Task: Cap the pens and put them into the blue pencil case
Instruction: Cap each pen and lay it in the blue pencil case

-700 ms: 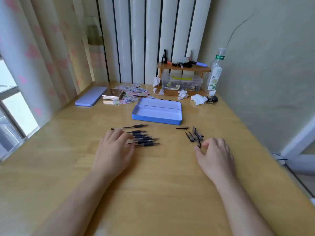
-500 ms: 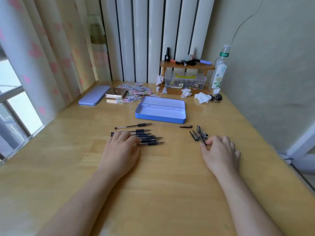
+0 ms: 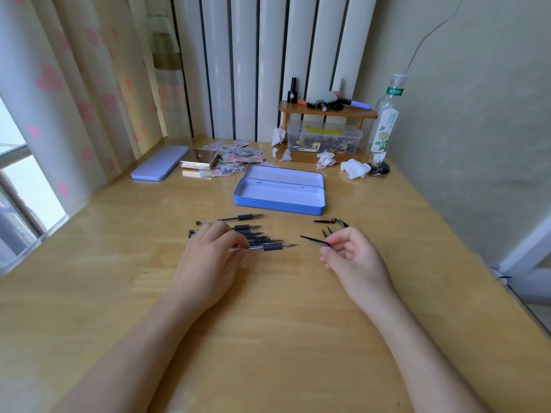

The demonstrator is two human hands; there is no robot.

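Now right hand (image 3: 351, 257) pinches a cap (image 3: 314, 240), left hand (image 3: 213, 257) pinches nearest pen (image 3: 272, 247); align cap squarely on tip between both hands.

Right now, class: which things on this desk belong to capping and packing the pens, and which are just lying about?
Job: uncapped pens, loose caps, open blue pencil case.
Lying about: purple tin, stickers, crumpled tissues, bottle, shelf.

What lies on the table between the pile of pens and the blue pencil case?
In the head view, only bare table lies between the pens and the open blue pencil case; nothing blocks that stretch.
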